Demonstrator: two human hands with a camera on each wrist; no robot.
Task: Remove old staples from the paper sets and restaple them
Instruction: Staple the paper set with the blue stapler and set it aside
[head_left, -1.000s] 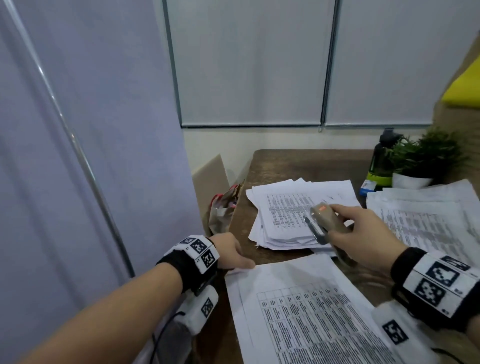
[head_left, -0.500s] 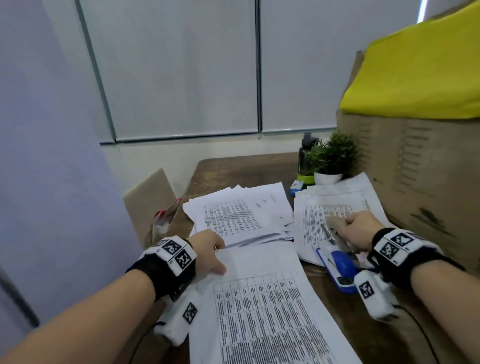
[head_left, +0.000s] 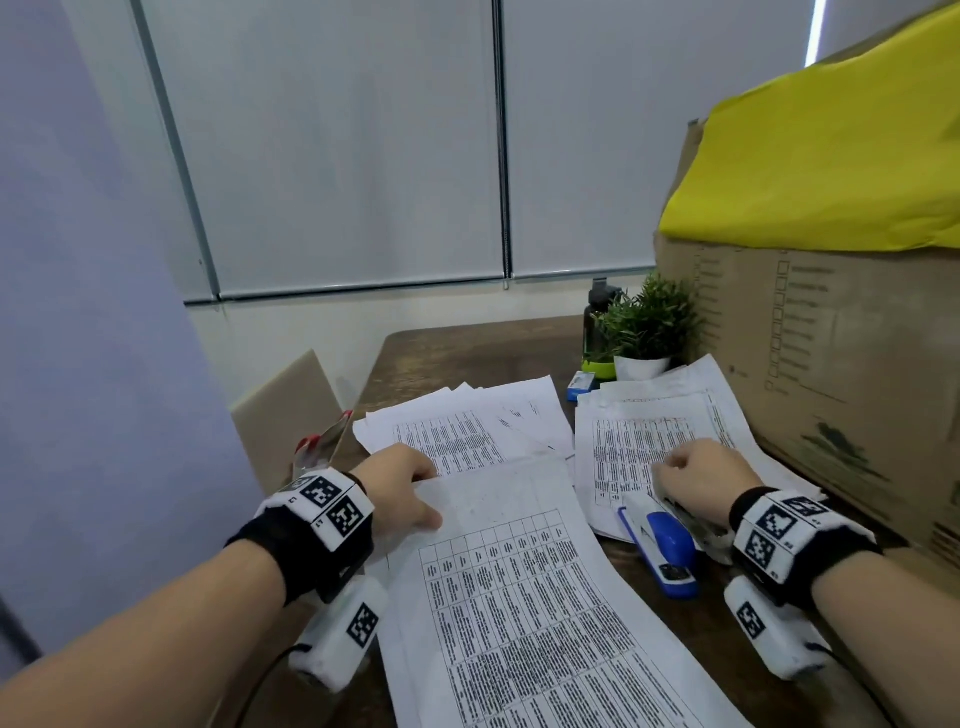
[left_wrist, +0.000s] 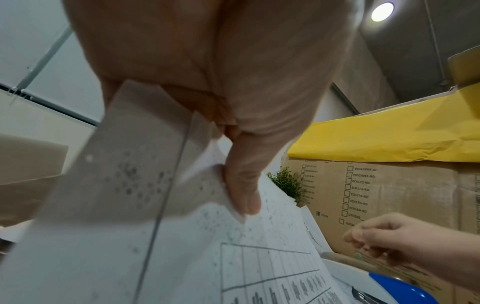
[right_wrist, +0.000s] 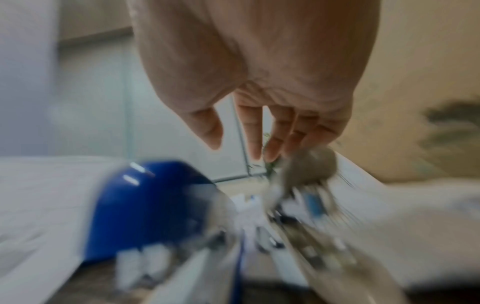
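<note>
1. Head view: the near paper set (head_left: 519, 597) was held at its top-left corner by the left hand (head_left: 400, 488). The right hand (head_left: 701, 473) lay over a grey stapler (head_left: 691, 514) set down on the right-hand paper stack (head_left: 649, 441), beside a blue stapler (head_left: 660, 545). A further stack (head_left: 457, 431) lay behind on the table (head_left: 467, 353). By judgement, the task was mid-course; stapled and pending sets could not be told apart.
2. Left wrist view: the corner of the set was seen pinched between thumb (left_wrist: 241, 185) and fingers. No staple could be made out.
3. Right wrist view: heavily blurred. The fingers (right_wrist: 254, 133) were seen hanging fairly straight above the grey stapler, seemingly gripping nothing.
</note>
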